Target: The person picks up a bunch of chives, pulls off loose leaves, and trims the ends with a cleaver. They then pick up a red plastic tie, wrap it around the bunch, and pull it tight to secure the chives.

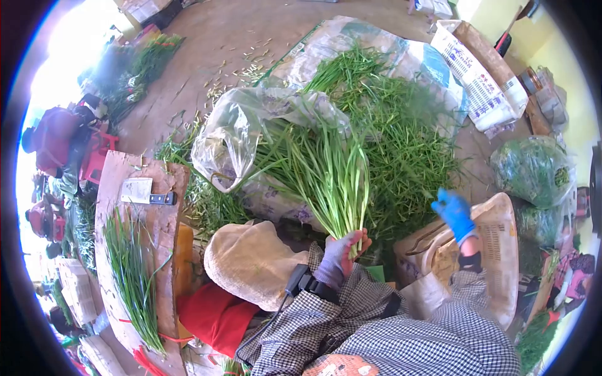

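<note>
My left hand [343,248], in a greyish-purple glove with bare fingertips, is closed round the lower stems of a bunch of long green leafy stalks [335,182]. The bunch fans out upward over a clear plastic bag [229,128] and a large heap of loose greens [407,144]. To the right, my right hand [453,213] wears a blue glove and is raised above the rim of a beige plastic basket [505,250], apart from the bunch. Its fingers are partly bent and blurred, and I cannot tell whether they hold anything.
A cleaver [147,191] and a bundle of greens [132,276] lie on a wooden board [108,182] at left. Red cloth [216,316] lies near my left sleeve. A white crate [480,81] and a bagged bundle [530,169] stand at right. People sit at far left.
</note>
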Tool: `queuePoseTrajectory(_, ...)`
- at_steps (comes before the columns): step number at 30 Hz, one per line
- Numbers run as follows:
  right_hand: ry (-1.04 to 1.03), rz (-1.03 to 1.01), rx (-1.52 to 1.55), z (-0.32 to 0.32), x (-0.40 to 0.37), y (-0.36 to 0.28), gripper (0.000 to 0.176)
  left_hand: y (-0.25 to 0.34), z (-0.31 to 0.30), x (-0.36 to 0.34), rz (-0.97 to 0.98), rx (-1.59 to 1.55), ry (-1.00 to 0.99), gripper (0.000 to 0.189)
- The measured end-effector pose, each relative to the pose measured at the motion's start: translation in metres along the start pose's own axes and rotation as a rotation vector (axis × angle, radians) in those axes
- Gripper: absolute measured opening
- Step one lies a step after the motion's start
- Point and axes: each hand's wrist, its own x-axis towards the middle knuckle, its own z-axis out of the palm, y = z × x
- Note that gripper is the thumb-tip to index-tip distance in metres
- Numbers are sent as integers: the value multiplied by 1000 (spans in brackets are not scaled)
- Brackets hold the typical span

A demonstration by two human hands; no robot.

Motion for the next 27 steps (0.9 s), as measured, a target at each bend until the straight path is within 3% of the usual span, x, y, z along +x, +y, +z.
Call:
queuePoseTrajectory(1,-105,-6,-54,7,-4,-18,27,0,0,0,13,25,-11,28)
queuePoseTrajectory(3,-149,20,416,36,-16,-53,30,-1,-1,-2,22,43,14,28)
queuePoseTrajectory(4,-297,121,567,24,-17,-93,35,-1,0,-2,26,62,27,28)
queuePoseTrajectory(5,-247,-45,562,35,-17,-110,41,-3,-4,1,11,89,14,28)
queuePoseTrajectory(8,-305,-174,538,50,-8,-155,54,-5,1,0,60,302,85,26)
queuePoseTrajectory(9,-302,-187,481,61,-6,-160,53,-7,4,0,76,413,123,25)
queuePoseTrajectory(12,-292,-202,435,99,-8,-156,48,-16,-14,10,122,363,98,25)
queuePoseTrajectory(14,-281,-194,438,104,-9,-151,44,-9,-13,9,42,442,47,24)
queuePoseTrajectory(16,-295,-266,372,100,-11,-143,26,-10,-9,7,1,382,87,24)
queuePoseTrajectory(20,-186,-208,480,73,-3,-146,30,-8,-6,7,25,371,73,23)
queuePoseTrajectory(22,-344,22,814,62,0,-158,32,-11,-6,10,35,422,63,21)
queuePoseTrajectory(25,-318,-103,657,80,2,-165,41,-14,-7,10,137,607,9,19)
queuePoseTrajectory(27,-222,-196,617,95,5,-167,43,-12,-8,8,129,503,-3,21)
